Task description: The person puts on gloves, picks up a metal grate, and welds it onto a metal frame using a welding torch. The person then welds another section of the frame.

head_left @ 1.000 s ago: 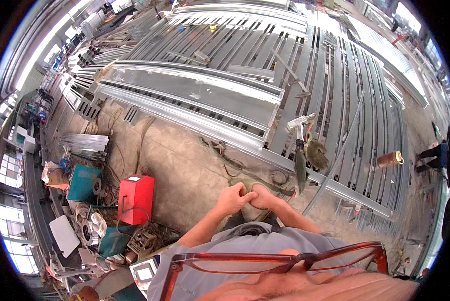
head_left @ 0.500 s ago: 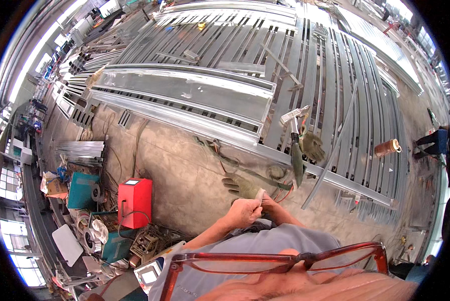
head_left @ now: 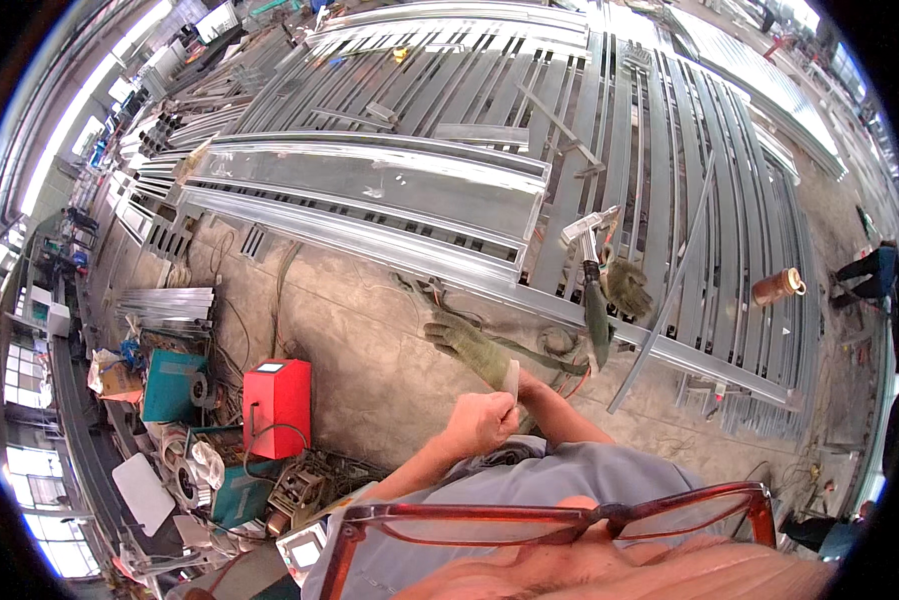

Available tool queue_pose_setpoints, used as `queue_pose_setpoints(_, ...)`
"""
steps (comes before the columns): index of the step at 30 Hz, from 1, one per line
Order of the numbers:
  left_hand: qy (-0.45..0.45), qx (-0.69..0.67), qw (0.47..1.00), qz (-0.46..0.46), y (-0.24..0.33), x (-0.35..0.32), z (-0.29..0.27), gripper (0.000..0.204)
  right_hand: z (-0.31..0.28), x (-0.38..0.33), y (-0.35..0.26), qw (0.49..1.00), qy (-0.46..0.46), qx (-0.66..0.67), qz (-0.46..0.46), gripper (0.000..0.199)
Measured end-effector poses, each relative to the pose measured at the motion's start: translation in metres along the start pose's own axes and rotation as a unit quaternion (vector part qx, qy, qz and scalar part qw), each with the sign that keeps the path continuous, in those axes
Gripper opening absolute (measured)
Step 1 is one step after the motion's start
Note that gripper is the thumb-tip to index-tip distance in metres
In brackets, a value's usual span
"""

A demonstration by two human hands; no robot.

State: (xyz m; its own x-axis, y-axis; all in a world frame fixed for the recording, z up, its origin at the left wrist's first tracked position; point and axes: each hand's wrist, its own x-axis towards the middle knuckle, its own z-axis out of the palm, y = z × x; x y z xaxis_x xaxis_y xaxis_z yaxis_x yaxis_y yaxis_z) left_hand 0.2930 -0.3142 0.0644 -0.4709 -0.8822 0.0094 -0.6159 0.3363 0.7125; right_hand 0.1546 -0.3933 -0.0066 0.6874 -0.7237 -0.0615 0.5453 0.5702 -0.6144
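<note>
My right hand (head_left: pixel 467 348) wears a grey-green work glove, its fingers stretched out toward the left above the concrete floor. My bare left hand (head_left: pixel 481 422) is closed at the right wrist, gripping the pale cuff (head_left: pixel 510 377) of that glove. Beyond, a second work glove (head_left: pixel 627 288) lies on the metal strips. Next to it rests a hand-held tool (head_left: pixel 595 300) with a silver head and a dark grip, a hose and cables near its lower end. Neither hand touches the tool or the loose glove.
A rack of long metal strips (head_left: pixel 659 180) spreads ahead, with a long metal panel (head_left: pixel 369 180) on it. At the left stand a red box (head_left: pixel 277 408) and teal machines (head_left: pixel 174 385). A brown bottle (head_left: pixel 777 287) lies at right, near another person's legs (head_left: pixel 866 280).
My gloved right hand has moved up and slightly left, its fingers straighter. My left hand has stayed closed at the cuff, shifting slightly left.
</note>
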Motion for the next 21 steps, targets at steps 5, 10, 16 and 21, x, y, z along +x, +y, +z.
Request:
queue_pose_setpoints(5,0.021,0.032,0.994,-0.107,-0.005,-0.003,-0.005,0.046,0.009,0.015,-0.009,1.000,-0.003,0.015,-0.025,0.054)
queue_pose_setpoints(10,0.048,0.068,0.991,-0.105,-0.021,0.010,-0.015,0.054,0.020,0.024,-0.019,0.999,-0.007,0.013,-0.042,0.062)
queue_pose_setpoints(16,0.008,0.149,0.987,-0.063,-0.034,0.024,-0.008,0.019,-0.004,0.061,-0.001,0.998,-0.036,-0.020,-0.037,0.067)
queue_pose_setpoints(21,-0.017,0.126,0.991,-0.033,-0.019,0.031,0.005,0.023,-0.044,0.069,-0.014,0.997,-0.023,0.058,-0.049,0.065)
